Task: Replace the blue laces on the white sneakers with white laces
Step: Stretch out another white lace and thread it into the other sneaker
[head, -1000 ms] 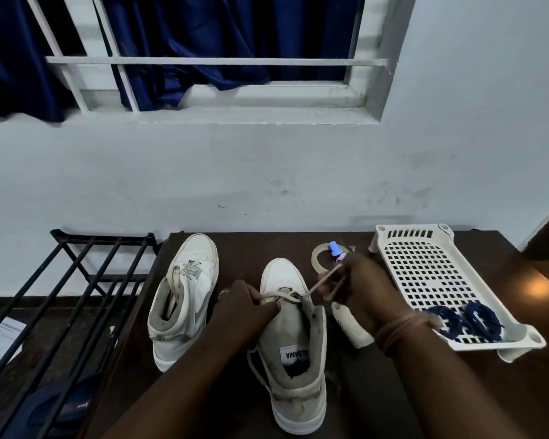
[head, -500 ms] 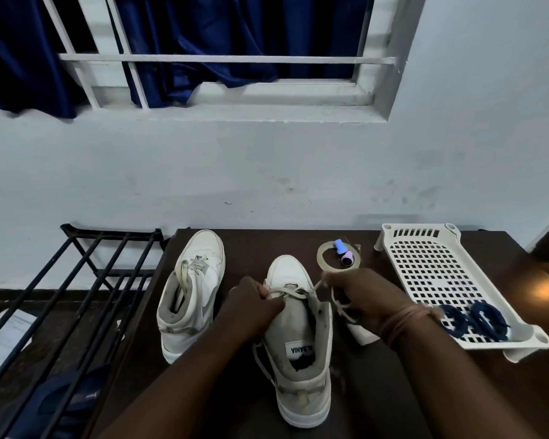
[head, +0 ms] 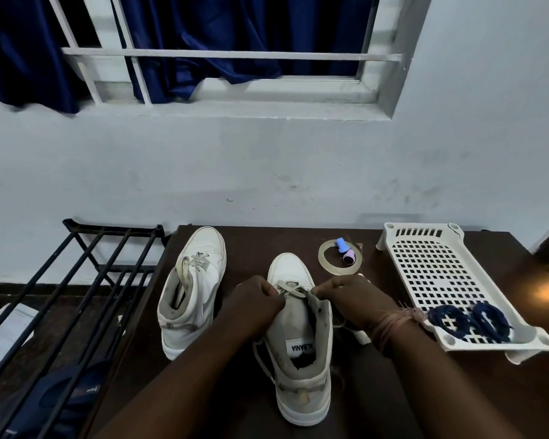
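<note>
Right hand [head: 351,304] had drawn back in from its outward pull, both it and left hand [head: 255,307] pinching white lace [head: 293,291] at near sneaker [head: 301,337]: crossing snugged, lacing barely begun; blue laces [head: 469,321] coiled in tray [head: 431,274]

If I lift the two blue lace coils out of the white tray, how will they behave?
The blue lace coils look soft and thin, so probably light and floppy. Loosely wound, they may unravel when lifted. The white tray is perforated, so an end could snag.
</note>
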